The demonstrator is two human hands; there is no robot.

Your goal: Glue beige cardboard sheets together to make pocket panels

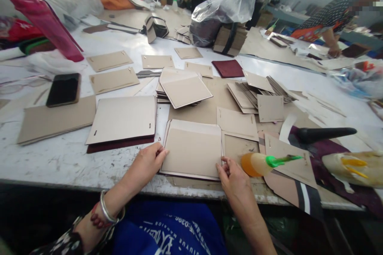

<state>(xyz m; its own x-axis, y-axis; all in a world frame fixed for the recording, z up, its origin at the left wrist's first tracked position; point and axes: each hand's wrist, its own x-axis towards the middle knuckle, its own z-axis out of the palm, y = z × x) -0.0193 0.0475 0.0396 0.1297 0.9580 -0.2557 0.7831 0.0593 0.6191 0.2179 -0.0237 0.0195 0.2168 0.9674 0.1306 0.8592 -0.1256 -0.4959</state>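
Observation:
A beige card panel with a folded top flap lies at the near edge of the white table. My left hand rests at its left edge, fingers curled with the tips pressing on the card. My right hand pinches the panel's lower right corner. Just right of that hand lies a glue bottle with an orange body and a green nozzle.
More card panels and stacks cover the table. A black phone lies at left, a black tool handle and maroon fabric at right. Other people work at the far side beside a plastic bag.

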